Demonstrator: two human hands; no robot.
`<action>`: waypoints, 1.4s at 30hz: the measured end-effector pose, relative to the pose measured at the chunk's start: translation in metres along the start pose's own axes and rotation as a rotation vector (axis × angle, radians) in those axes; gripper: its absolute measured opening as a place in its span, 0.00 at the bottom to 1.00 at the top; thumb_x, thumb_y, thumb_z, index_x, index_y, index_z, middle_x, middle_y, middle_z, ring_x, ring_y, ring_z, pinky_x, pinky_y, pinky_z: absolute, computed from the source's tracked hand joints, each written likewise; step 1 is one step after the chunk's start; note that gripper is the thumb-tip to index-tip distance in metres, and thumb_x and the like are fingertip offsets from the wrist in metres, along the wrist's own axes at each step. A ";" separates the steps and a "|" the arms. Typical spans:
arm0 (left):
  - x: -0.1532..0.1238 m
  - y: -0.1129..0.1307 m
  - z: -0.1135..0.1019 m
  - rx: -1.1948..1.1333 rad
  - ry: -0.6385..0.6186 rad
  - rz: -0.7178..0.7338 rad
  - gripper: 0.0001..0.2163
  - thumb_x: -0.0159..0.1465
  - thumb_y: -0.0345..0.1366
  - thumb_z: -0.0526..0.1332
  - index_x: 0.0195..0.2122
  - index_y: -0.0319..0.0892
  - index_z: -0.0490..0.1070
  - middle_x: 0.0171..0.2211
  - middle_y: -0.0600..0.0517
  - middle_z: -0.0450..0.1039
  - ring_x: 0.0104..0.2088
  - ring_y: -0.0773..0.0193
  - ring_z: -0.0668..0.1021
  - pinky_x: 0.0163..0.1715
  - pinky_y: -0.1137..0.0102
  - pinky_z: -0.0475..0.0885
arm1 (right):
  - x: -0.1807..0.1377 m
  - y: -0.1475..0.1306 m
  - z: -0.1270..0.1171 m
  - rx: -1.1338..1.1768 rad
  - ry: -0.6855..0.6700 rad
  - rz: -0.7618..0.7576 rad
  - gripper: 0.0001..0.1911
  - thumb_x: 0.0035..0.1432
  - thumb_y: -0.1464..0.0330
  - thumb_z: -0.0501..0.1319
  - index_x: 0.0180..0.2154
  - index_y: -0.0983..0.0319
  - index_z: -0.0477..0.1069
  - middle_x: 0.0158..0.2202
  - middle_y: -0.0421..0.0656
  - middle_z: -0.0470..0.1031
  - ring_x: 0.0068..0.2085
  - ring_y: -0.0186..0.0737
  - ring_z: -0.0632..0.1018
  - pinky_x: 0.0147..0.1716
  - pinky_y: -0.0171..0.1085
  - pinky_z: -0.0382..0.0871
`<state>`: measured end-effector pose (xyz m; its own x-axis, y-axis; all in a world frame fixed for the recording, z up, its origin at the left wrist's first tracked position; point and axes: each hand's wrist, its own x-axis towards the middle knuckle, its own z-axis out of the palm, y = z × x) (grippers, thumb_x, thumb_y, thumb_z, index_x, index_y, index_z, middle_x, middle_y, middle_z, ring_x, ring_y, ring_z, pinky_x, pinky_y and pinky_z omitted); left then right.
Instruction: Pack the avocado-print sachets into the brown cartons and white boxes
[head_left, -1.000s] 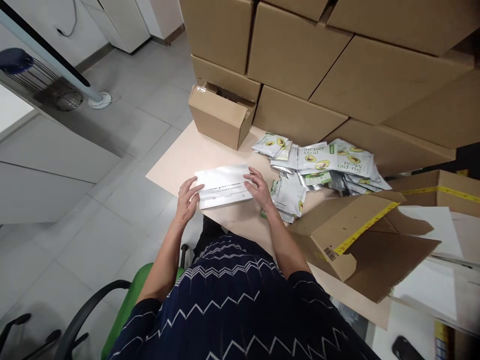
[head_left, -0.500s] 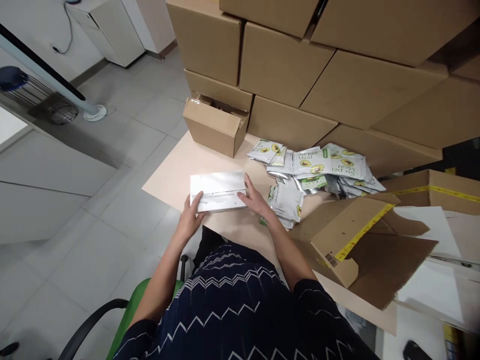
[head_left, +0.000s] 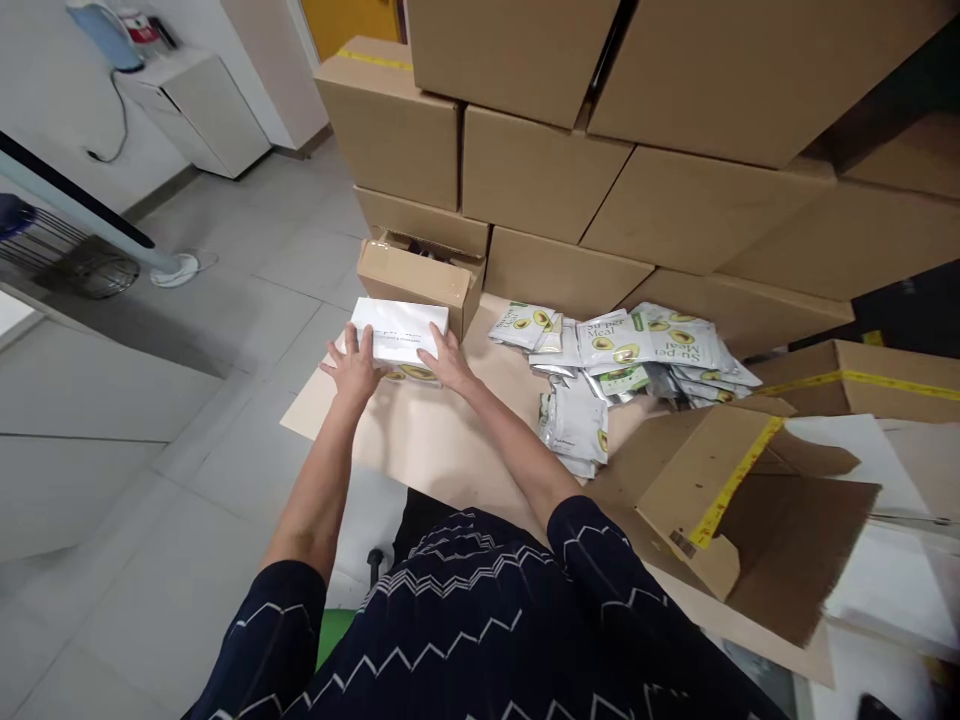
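A white box [head_left: 401,328] with printed text on top and an avocado picture on its front side is between my two hands at the far left of the table. My left hand [head_left: 354,368] grips its left end, the fingers spread along the edge. On the right end, my right hand [head_left: 448,362] presses with thumb and fingers. Directly behind the white box stands a small opened cardboard box [head_left: 416,272], partly covered by it. Flat pouches [head_left: 619,342] with avocado prints lie piled to the right, and a smaller stack of pouches [head_left: 576,425] sits nearer me.
Large cardboard cartons [head_left: 540,170] are stacked like a wall behind the table [head_left: 442,450]. An open carton [head_left: 697,490] with yellow tape occupies the right side. White sheets or boxes [head_left: 877,570] lie beyond it. Tiled floor borders the table's left edge.
Both hands have moved forward and slightly left with the white box, bringing it up to the small cardboard box. My left fingers have spread wider. The camera view has shifted.
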<state>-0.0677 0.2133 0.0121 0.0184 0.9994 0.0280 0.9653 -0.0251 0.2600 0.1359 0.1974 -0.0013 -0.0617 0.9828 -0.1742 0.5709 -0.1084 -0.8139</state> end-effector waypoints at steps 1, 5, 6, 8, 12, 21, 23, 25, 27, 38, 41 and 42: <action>0.004 0.005 0.000 0.069 0.006 0.014 0.44 0.55 0.46 0.68 0.70 0.51 0.47 0.72 0.41 0.40 0.68 0.27 0.42 0.58 0.29 0.46 | 0.003 -0.001 0.002 -0.013 0.021 0.011 0.39 0.65 0.55 0.54 0.71 0.58 0.44 0.71 0.54 0.43 0.70 0.52 0.54 0.65 0.50 0.53; 0.009 0.022 0.007 0.179 -0.039 0.179 0.40 0.60 0.42 0.64 0.70 0.51 0.45 0.72 0.45 0.42 0.69 0.32 0.39 0.61 0.32 0.41 | 0.007 -0.002 0.011 -0.031 0.122 0.033 0.39 0.64 0.55 0.55 0.70 0.59 0.45 0.70 0.54 0.45 0.69 0.51 0.56 0.64 0.48 0.55; 0.009 0.025 0.010 0.173 -0.050 0.214 0.39 0.60 0.40 0.64 0.70 0.53 0.46 0.72 0.47 0.42 0.69 0.32 0.40 0.61 0.33 0.41 | 0.008 -0.002 0.014 -0.029 0.149 0.033 0.38 0.64 0.56 0.55 0.70 0.59 0.46 0.69 0.54 0.46 0.68 0.51 0.57 0.64 0.48 0.56; 0.010 0.028 0.015 0.148 -0.044 0.252 0.38 0.59 0.39 0.64 0.69 0.55 0.48 0.72 0.49 0.43 0.69 0.32 0.41 0.62 0.33 0.40 | 0.011 -0.003 0.017 -0.019 0.186 0.039 0.37 0.64 0.56 0.55 0.70 0.58 0.47 0.69 0.53 0.47 0.68 0.52 0.58 0.63 0.48 0.58; 0.013 0.028 0.017 0.095 -0.018 0.258 0.38 0.58 0.39 0.66 0.68 0.56 0.52 0.71 0.49 0.46 0.69 0.32 0.43 0.62 0.34 0.40 | 0.006 -0.006 0.009 0.010 0.117 0.038 0.36 0.66 0.57 0.54 0.70 0.59 0.48 0.67 0.54 0.51 0.66 0.51 0.61 0.62 0.48 0.59; 0.016 0.031 0.008 0.061 -0.011 0.299 0.39 0.56 0.43 0.67 0.68 0.53 0.53 0.70 0.46 0.49 0.68 0.30 0.45 0.61 0.32 0.40 | -0.209 0.004 -0.098 0.120 0.206 -0.114 0.19 0.65 0.62 0.57 0.56 0.58 0.70 0.56 0.47 0.71 0.45 0.37 0.78 0.47 0.39 0.73; 0.016 0.032 0.007 0.068 -0.003 0.315 0.38 0.58 0.44 0.66 0.68 0.52 0.53 0.71 0.47 0.48 0.68 0.29 0.46 0.61 0.31 0.41 | -0.275 0.015 -0.137 -0.001 0.447 -0.011 0.19 0.67 0.59 0.54 0.55 0.57 0.70 0.53 0.46 0.73 0.45 0.38 0.78 0.48 0.43 0.73; 0.016 0.034 0.008 0.078 0.000 0.317 0.36 0.60 0.45 0.64 0.68 0.51 0.52 0.71 0.47 0.47 0.67 0.28 0.47 0.60 0.31 0.42 | -0.331 0.033 -0.170 -0.246 0.700 0.168 0.21 0.66 0.56 0.54 0.56 0.57 0.69 0.55 0.48 0.72 0.52 0.45 0.75 0.53 0.49 0.69; 0.015 0.037 0.010 0.087 -0.005 0.301 0.36 0.61 0.46 0.64 0.68 0.50 0.52 0.71 0.46 0.46 0.67 0.28 0.46 0.60 0.31 0.42 | -0.372 0.056 -0.192 -0.459 0.733 0.371 0.31 0.62 0.53 0.58 0.61 0.61 0.64 0.60 0.53 0.67 0.60 0.54 0.68 0.57 0.54 0.64; -0.005 0.060 0.013 0.073 -0.037 0.220 0.38 0.62 0.44 0.61 0.70 0.44 0.46 0.72 0.41 0.41 0.68 0.27 0.43 0.62 0.34 0.41 | -0.387 0.125 -0.177 -0.751 0.006 0.643 0.22 0.57 0.55 0.60 0.45 0.65 0.74 0.45 0.54 0.73 0.50 0.56 0.69 0.45 0.47 0.64; -0.010 0.062 0.013 0.078 -0.034 0.209 0.37 0.62 0.43 0.60 0.70 0.45 0.45 0.72 0.42 0.42 0.68 0.29 0.43 0.62 0.36 0.43 | -0.392 0.107 -0.181 -0.799 0.092 0.537 0.20 0.56 0.56 0.60 0.42 0.65 0.72 0.41 0.52 0.74 0.47 0.54 0.69 0.44 0.45 0.64; -0.010 0.061 0.014 0.078 -0.031 0.207 0.37 0.62 0.43 0.60 0.70 0.45 0.45 0.72 0.43 0.42 0.68 0.29 0.43 0.62 0.36 0.43 | -0.396 0.097 -0.182 -0.827 0.136 0.502 0.19 0.57 0.56 0.59 0.41 0.65 0.71 0.39 0.52 0.74 0.46 0.53 0.69 0.44 0.46 0.64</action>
<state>-0.0055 0.2017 0.0146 0.2253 0.9734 0.0428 0.9572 -0.2293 0.1767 0.3649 -0.1752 0.0893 0.4107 0.8656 -0.2863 0.9024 -0.4309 -0.0082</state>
